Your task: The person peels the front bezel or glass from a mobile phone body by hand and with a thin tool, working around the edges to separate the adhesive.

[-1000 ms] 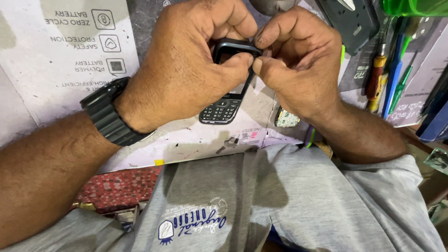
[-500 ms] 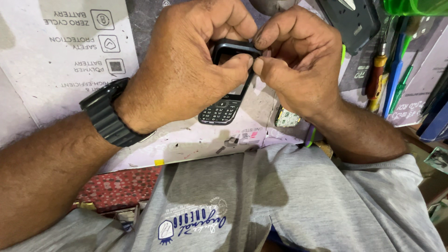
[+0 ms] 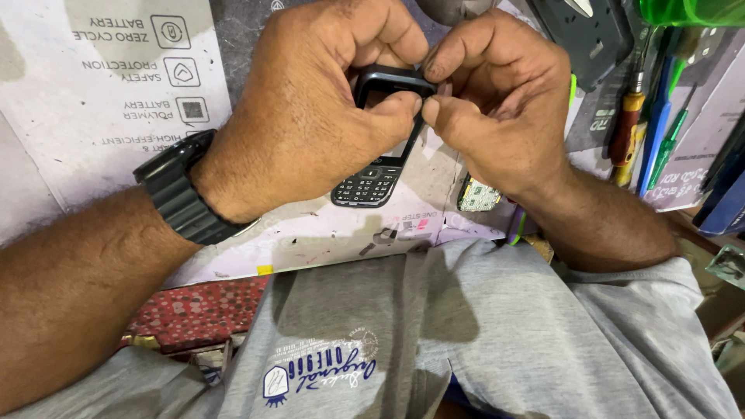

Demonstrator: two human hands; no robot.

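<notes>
A small black keypad phone (image 3: 378,163) is held up above the workbench, its keypad end pointing toward me and its screen frame at the top. My left hand (image 3: 310,116) wraps around the phone's left side, thumb pressed on its right edge; a black watch sits on that wrist. My right hand (image 3: 497,101) pinches the top right corner of the phone's frame between thumb and forefinger. Most of the phone's middle is hidden by my fingers.
A small green circuit board (image 3: 479,195) lies on the white printed sheet (image 3: 116,93) under my right hand. Screwdrivers (image 3: 627,124) and green-handled tools (image 3: 669,136) stand at the right. A dark phone cover (image 3: 594,35) lies at the top right. Red patterned cloth (image 3: 198,310) is below left.
</notes>
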